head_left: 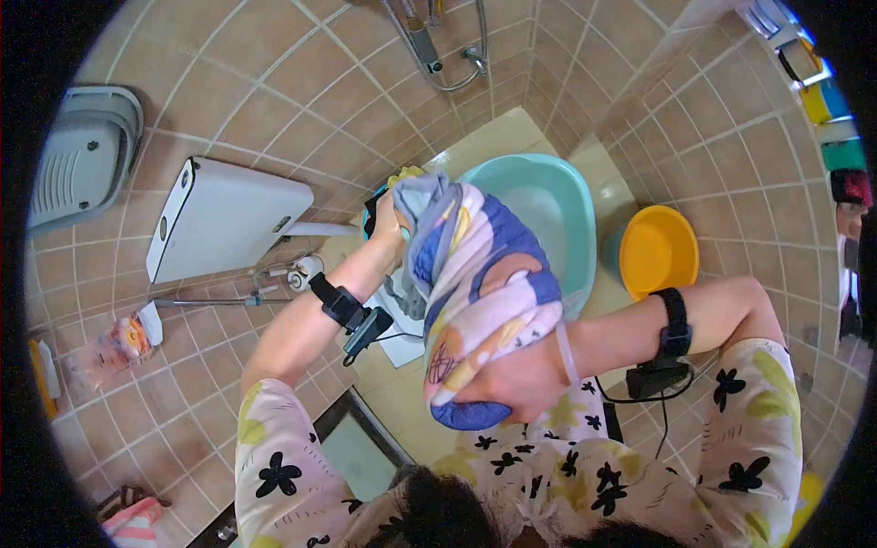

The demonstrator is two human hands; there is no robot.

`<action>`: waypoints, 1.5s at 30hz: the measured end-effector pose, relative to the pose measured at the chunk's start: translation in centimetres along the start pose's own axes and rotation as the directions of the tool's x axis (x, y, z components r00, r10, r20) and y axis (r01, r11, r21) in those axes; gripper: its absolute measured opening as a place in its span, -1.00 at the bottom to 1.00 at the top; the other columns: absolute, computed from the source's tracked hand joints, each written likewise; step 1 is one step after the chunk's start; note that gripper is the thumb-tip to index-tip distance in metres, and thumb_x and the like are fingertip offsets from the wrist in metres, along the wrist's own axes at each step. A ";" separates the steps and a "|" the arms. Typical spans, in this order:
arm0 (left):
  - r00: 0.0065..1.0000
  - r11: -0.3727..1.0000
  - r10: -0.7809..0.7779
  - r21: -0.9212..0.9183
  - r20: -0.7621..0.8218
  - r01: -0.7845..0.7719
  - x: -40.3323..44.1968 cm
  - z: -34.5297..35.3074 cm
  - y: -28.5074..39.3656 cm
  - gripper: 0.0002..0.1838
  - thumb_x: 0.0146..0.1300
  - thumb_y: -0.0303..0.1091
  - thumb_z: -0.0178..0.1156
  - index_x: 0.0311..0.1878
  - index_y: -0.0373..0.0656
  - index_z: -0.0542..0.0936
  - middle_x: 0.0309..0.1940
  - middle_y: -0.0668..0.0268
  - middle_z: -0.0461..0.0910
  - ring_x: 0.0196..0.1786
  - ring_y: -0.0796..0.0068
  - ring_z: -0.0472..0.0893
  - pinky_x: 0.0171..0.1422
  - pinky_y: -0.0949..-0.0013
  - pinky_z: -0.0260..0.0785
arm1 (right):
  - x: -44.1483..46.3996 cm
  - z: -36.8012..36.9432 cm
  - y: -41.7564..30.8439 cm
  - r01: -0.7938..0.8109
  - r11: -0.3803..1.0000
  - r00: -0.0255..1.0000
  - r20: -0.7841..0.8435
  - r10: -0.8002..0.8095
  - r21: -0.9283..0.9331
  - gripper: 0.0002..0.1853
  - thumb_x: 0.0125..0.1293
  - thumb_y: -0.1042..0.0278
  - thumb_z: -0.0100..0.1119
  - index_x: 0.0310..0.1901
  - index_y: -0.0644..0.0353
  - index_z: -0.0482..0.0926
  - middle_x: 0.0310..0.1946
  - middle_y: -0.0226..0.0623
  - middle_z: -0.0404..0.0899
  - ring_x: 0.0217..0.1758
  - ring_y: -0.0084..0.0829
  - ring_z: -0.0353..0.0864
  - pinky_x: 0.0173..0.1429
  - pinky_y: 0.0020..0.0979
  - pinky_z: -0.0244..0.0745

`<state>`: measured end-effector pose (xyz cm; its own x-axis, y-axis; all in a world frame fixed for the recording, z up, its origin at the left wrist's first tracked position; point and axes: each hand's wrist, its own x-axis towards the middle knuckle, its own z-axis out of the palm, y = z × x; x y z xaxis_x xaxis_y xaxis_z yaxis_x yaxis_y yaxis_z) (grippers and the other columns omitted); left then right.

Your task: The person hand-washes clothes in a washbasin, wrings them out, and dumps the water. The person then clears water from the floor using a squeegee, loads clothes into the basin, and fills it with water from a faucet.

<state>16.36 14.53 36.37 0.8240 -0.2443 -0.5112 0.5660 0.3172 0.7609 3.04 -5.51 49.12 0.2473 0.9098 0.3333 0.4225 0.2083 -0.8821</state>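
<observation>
A bundled, twisted cloth (493,274) in blue, pink and white hangs between my two hands. My left hand (388,224) is closed around its far end, beside a grey part of the cloth. Nearer my body, my right hand (521,379) grips the other end, its fingers wrapped in the folds. The cloth covers part of a turquoise basin (575,219), which holds cloudy whitish water. Grey fabric (402,297) lies below my left wrist, partly hidden by the cloth.
An orange bucket (658,251) stands on the floor right of the basin. A white tank (228,219) is on the left wall, with a grey tub (87,160) beyond it. Shower fittings (425,50) are on the far wall. Bottles (827,100) line the right side.
</observation>
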 end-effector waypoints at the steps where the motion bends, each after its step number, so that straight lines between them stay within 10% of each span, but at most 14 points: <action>1: 0.998 0.998 -0.055 0.042 -0.005 0.055 -1.2 2.0 1.0 -0.79 0.26 -0.28 -0.04 -0.24 -0.19 0.51 -0.37 0.31 0.55 -0.34 0.48 0.54 -0.27 0.46 0.44 | -0.1 0.7 0.3 0.025 0.999 0.999 0.028 -0.024 -0.026 -0.29 -0.18 0.40 0.23 0.11 0.27 0.24 -0.04 -0.02 0.37 0.10 -0.09 0.34 0.20 -0.22 0.19; 6: 0.983 0.891 0.130 0.451 -0.128 -0.059 -1.1 3.7 -0.6 -0.89 0.06 -0.39 0.02 -0.48 -0.21 0.47 -0.53 0.40 0.45 -0.43 0.62 0.41 -0.33 0.52 0.27 | 0.4 4.7 2.4 -0.069 0.997 0.945 0.319 0.079 -0.045 -0.32 -0.24 0.39 0.20 0.06 0.27 0.29 0.02 -0.03 0.34 0.15 -0.06 0.28 0.24 -0.22 0.15; 15: 0.853 0.831 0.485 0.407 -0.195 -0.379 2.2 1.1 -3.9 -0.89 -0.14 -0.45 0.09 -0.64 -0.29 0.49 -0.66 0.42 0.41 -0.54 0.62 0.35 -0.41 0.54 0.17 | 0.6 7.8 10.9 -0.223 0.924 0.791 0.496 0.357 -0.310 -0.38 -0.25 0.40 0.18 0.01 0.18 0.37 -0.05 -0.10 0.41 0.09 -0.13 0.38 0.18 -0.21 0.28; 24: 0.821 0.816 0.499 0.470 -0.277 -0.337 3.7 -0.6 -5.6 -0.85 -0.11 -0.44 0.07 -0.67 -0.31 0.44 -0.69 0.45 0.37 -0.54 0.67 0.30 -0.41 0.57 0.13 | 1.2 10.2 16.6 -0.327 0.802 0.621 0.526 0.581 -0.499 -0.40 -0.23 0.35 0.23 -0.01 0.24 0.39 -0.06 -0.12 0.43 0.05 -0.15 0.41 0.14 -0.19 0.32; 27: 0.803 0.765 0.536 0.553 -0.260 -0.331 3.4 -1.0 -6.5 -0.85 -0.09 -0.47 0.05 -0.68 -0.30 0.41 -0.71 0.46 0.34 -0.55 0.69 0.29 -0.43 0.59 0.11 | 0.6 12.9 18.9 -0.124 0.773 0.695 0.502 0.515 -0.622 -0.58 0.00 0.17 0.11 -0.11 0.23 0.46 -0.12 -0.25 0.50 -0.09 -0.35 0.52 -0.07 -0.25 0.45; 31: 0.790 0.754 0.556 0.556 -0.258 -0.349 2.7 -1.1 -7.3 -0.84 -0.08 -0.50 0.03 -0.70 -0.29 0.38 -0.72 0.46 0.31 -0.56 0.70 0.28 -0.44 0.58 0.09 | 1.1 15.5 21.2 -0.073 0.803 0.552 0.646 0.527 -0.592 -0.56 0.01 0.13 0.11 -0.06 0.13 0.46 -0.06 -0.30 0.46 -0.03 -0.39 0.48 0.00 -0.28 0.41; 45: 0.786 0.809 0.502 0.517 -0.360 -0.279 2.3 -3.4 -11.1 -0.85 -0.09 -0.46 -0.02 -0.70 -0.25 0.36 -0.69 0.48 0.27 -0.55 0.68 0.21 -0.45 0.56 0.02 | 1.0 18.0 23.0 -0.231 0.785 0.605 0.546 0.579 -0.576 -0.54 -0.07 0.23 0.16 -0.04 0.08 0.45 -0.02 -0.30 0.43 0.04 -0.32 0.43 0.07 -0.25 0.35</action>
<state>12.06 13.53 25.42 0.9406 0.2972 -0.1643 0.2158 -0.1495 0.9649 -2.68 6.71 23.14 -0.0820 0.8675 -0.4906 0.7762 -0.2532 -0.5774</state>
